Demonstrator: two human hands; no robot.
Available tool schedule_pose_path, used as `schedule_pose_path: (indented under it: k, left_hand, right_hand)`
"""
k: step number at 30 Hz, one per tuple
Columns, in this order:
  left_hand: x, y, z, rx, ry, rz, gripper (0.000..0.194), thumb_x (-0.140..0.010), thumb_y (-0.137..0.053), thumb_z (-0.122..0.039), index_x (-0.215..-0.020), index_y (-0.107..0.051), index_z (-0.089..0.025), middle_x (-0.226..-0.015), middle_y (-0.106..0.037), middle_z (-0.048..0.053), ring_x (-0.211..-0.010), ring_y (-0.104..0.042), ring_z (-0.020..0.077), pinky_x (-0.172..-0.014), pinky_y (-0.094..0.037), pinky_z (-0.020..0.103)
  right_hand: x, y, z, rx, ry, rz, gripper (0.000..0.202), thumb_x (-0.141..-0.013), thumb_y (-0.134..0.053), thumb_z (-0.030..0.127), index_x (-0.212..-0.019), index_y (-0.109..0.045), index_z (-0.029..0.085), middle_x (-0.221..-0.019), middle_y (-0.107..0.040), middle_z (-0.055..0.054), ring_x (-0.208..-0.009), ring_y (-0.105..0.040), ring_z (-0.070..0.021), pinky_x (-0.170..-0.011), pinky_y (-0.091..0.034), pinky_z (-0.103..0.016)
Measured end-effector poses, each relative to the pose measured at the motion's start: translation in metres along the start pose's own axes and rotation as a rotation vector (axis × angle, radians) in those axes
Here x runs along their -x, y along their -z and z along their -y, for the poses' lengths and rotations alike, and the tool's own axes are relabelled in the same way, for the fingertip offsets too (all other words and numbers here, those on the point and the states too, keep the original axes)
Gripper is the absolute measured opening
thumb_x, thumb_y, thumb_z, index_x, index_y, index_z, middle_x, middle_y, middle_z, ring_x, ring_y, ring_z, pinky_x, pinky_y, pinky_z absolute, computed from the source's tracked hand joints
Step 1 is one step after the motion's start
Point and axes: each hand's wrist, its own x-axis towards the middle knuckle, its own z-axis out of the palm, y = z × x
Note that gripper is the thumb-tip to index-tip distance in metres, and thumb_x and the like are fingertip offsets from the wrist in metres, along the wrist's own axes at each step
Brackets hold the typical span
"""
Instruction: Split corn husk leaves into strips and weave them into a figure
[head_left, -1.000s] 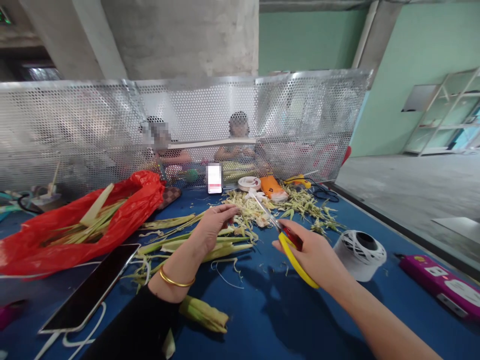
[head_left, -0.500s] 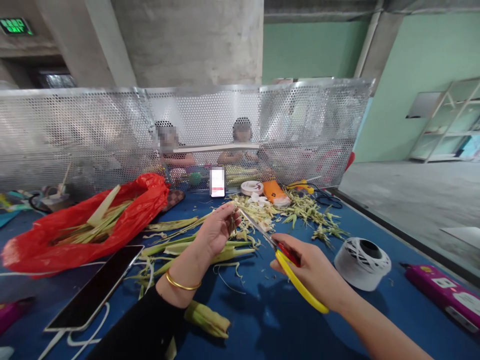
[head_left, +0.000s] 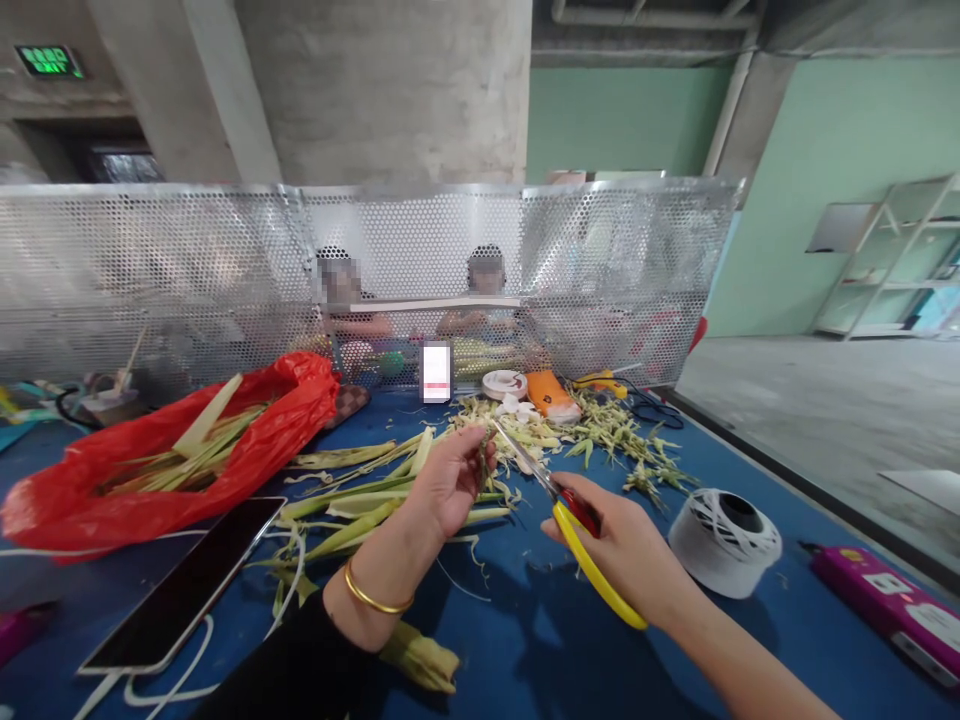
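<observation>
My right hand (head_left: 626,540) is closed round the yellow and red handles of a pair of scissors (head_left: 596,575). Their blades reach up and left, tips close to the fingers of my left hand (head_left: 450,485). Those fingers pinch a small green husk piece (head_left: 486,447), partly hidden by the fingertips. Beneath and behind my left hand lie long pale green husk strips (head_left: 360,500). A thicker husk bundle (head_left: 421,660) rests by my left forearm. Past the scissor tips spreads a heap of pale husk scraps (head_left: 536,435), with small greenish tied pieces (head_left: 630,435) to its right.
A red plastic bag (head_left: 67,490) holding husks and a tablet with a white cable (head_left: 187,585) are at left. A phone (head_left: 436,372) stands by the perforated metal screen (head_left: 420,230); two people sit behind it. At right are a white thread spool (head_left: 724,560) and a purple device (head_left: 885,610).
My left hand has shifted slightly right and down, and the green piece in its fingers shows more clearly. The scissors stay beside it. The camera view has tipped slightly up.
</observation>
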Motion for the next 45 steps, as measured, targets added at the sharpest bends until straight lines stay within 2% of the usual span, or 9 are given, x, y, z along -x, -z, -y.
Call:
schedule_pose_path:
  k: [4,10,16,25,32,35,41,45]
  left_hand:
    - [0.003,-0.001,0.001,-0.037,-0.022,0.052,0.011,-0.076,-0.062,0.0,-0.074,-0.064,-0.011,-0.066,-0.065,0.0,-0.05,-0.058,0.0064,-0.047,-0.049,0.016]
    - [0.003,-0.001,0.003,-0.106,-0.043,0.025,0.006,-0.076,-0.063,-0.005,-0.076,-0.065,-0.01,-0.067,-0.064,-0.001,-0.049,-0.057,0.005,-0.043,-0.044,0.014]
    - [0.005,-0.004,0.006,-0.072,-0.065,0.009,0.009,-0.075,-0.063,-0.002,-0.073,-0.065,-0.011,-0.063,-0.062,-0.001,-0.052,-0.058,0.0061,-0.048,-0.048,0.015]
    - [0.005,-0.004,0.006,-0.056,-0.046,-0.014,0.009,-0.074,-0.063,-0.003,-0.072,-0.068,-0.009,-0.062,-0.064,0.0,-0.049,-0.057,0.0055,-0.045,-0.047,0.015]
    - [0.003,-0.002,0.007,-0.039,-0.037,-0.011,0.009,-0.07,-0.067,-0.002,-0.072,-0.068,-0.01,-0.064,-0.066,0.002,-0.049,-0.058,0.0066,-0.045,-0.048,0.015]
    - [0.004,-0.003,0.006,-0.037,-0.017,-0.002,0.009,-0.072,-0.065,-0.001,-0.072,-0.068,-0.01,-0.063,-0.066,0.002,-0.05,-0.059,0.0071,-0.044,-0.048,0.015]
    - [0.007,-0.006,0.003,-0.047,-0.005,-0.016,0.012,-0.076,-0.06,0.001,-0.071,-0.067,-0.008,-0.06,-0.064,0.0,-0.047,-0.058,0.0061,-0.043,-0.048,0.015]
    - [0.008,-0.007,0.003,-0.034,0.002,-0.021,0.011,-0.077,-0.06,0.001,-0.073,-0.066,-0.008,-0.064,-0.066,0.002,-0.048,-0.058,0.0064,-0.044,-0.049,0.016]
  right_hand:
    - [0.001,0.0,0.001,-0.001,0.022,-0.01,0.045,-0.08,-0.059,0.048,-0.116,-0.06,0.022,-0.086,-0.069,-0.002,-0.075,-0.061,-0.0196,-0.068,-0.048,-0.028]
    - [0.003,0.004,0.007,-0.009,-0.012,-0.001,0.045,-0.079,-0.06,0.047,-0.116,-0.06,0.023,-0.091,-0.069,-0.003,-0.08,-0.063,-0.0212,-0.07,-0.049,-0.028]
    - [0.003,0.0,0.004,-0.151,0.001,0.026,0.037,-0.08,-0.055,0.029,-0.116,-0.061,0.022,-0.089,-0.069,-0.002,-0.08,-0.067,-0.0196,-0.063,-0.05,-0.022]
    - [0.002,-0.006,-0.002,-0.226,0.032,0.039,0.039,-0.078,-0.054,0.022,-0.115,-0.064,0.018,-0.085,-0.069,-0.002,-0.084,-0.067,-0.0202,-0.063,-0.05,-0.02]
    - [0.003,-0.004,0.001,-0.15,0.03,0.022,0.038,-0.078,-0.054,0.025,-0.114,-0.065,0.019,-0.081,-0.069,0.0,-0.073,-0.067,-0.0197,-0.059,-0.05,-0.022]
    - [0.003,-0.003,0.001,-0.181,0.024,0.034,0.039,-0.078,-0.053,0.023,-0.115,-0.065,0.02,-0.081,-0.07,0.0,-0.074,-0.068,-0.0205,-0.058,-0.05,-0.022]
    - [0.004,-0.002,0.0,-0.176,0.021,0.052,0.039,-0.08,-0.054,0.03,-0.118,-0.063,0.022,-0.086,-0.071,-0.001,-0.077,-0.069,-0.0223,-0.06,-0.05,-0.024]
    - [0.004,-0.003,-0.001,-0.171,0.013,0.043,0.039,-0.08,-0.053,0.027,-0.118,-0.062,0.021,-0.083,-0.072,0.0,-0.077,-0.069,-0.0213,-0.059,-0.049,-0.022]
